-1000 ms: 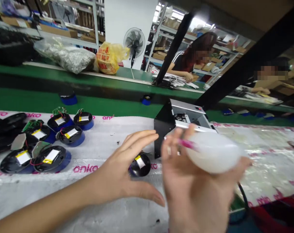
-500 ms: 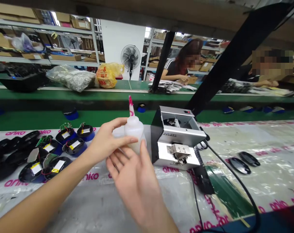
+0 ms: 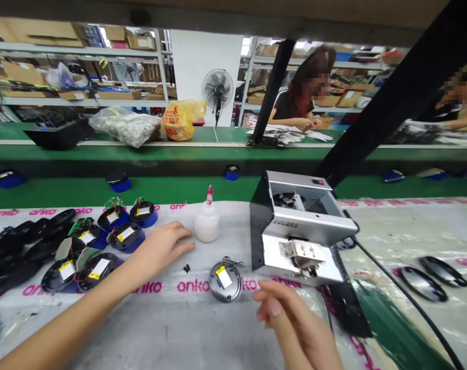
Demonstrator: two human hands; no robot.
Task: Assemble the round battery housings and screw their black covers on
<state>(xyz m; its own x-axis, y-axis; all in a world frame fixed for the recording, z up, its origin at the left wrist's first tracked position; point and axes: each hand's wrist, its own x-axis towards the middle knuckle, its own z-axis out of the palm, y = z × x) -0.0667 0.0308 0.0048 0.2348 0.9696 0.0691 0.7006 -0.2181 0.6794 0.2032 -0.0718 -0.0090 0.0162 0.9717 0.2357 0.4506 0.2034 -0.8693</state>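
Observation:
A white squeeze bottle (image 3: 206,224) with a red-stained nozzle stands upright on the plastic-covered bench. Just left of it is my left hand (image 3: 166,245), fingers apart and holding nothing. Between my hands lies a round black housing (image 3: 225,280) with a small white-and-yellow battery and thin wires inside. My right hand (image 3: 295,318) hovers to the right of that housing, in front of the silver machine; its fingers are bent and apart, with nothing seen in them. Two tiny black pieces (image 3: 186,268) rest on the sheet near my left fingertips.
A silver-and-black benchtop machine (image 3: 310,226) stands at the right, its black cable (image 3: 406,298) curving forward. Several blue-and-black housings with batteries (image 3: 126,235) crowd the left beside black rings (image 3: 29,241). Two black discs (image 3: 424,282) lie far right. Behind runs a green conveyor (image 3: 171,190); a co-worker (image 3: 302,97) sits beyond.
The squeeze bottle, held between both hands before, now stands released on the bench. My right hand has moved right and toward me. The round housing between my hands is now in sight.

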